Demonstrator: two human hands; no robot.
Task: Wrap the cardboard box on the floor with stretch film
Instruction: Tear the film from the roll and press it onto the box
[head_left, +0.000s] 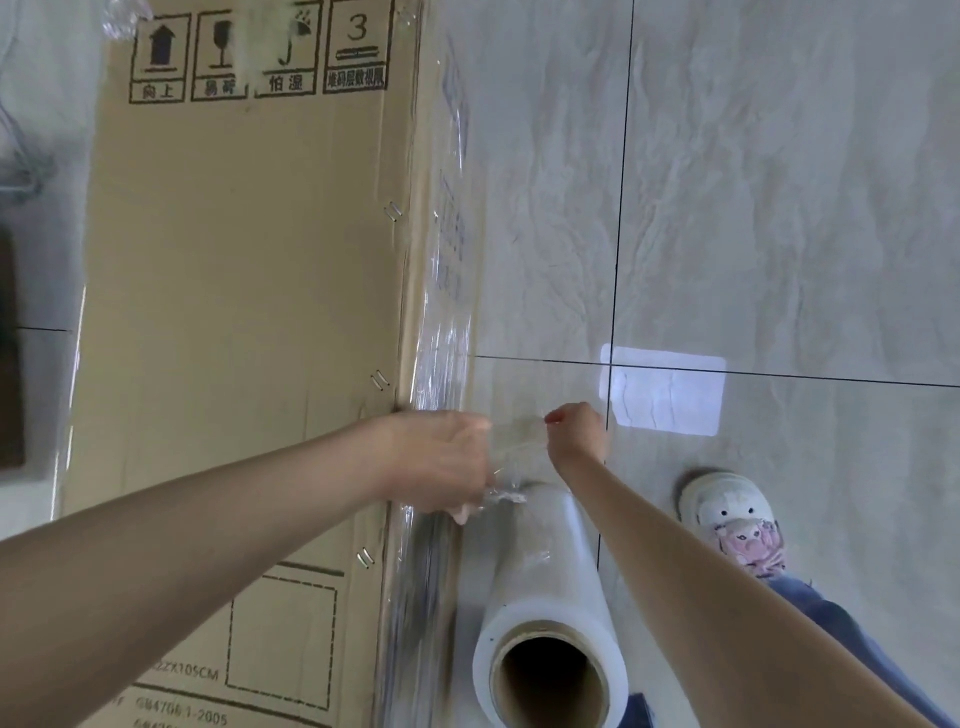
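Observation:
A large brown cardboard box (239, 291) with printed handling symbols lies flat on the tiled floor and fills the left half of the head view. Clear stretch film (441, 322) clings along its right edge. A roll of stretch film (545, 587) on a cardboard core stands beside that edge at the bottom centre. My left hand (441, 462) is closed on a bunched piece of film at the box edge, just above the roll. My right hand (576, 434) pinches the same film sheet a little to the right. The film stretches taut between both hands.
Pale marble-look floor tiles (753, 208) with dark grout lines spread to the right. My foot in a white slipper (727, 514) stands right of the roll. A bright light reflection (662, 392) lies on the floor. A dark object (10, 353) sits at the left edge.

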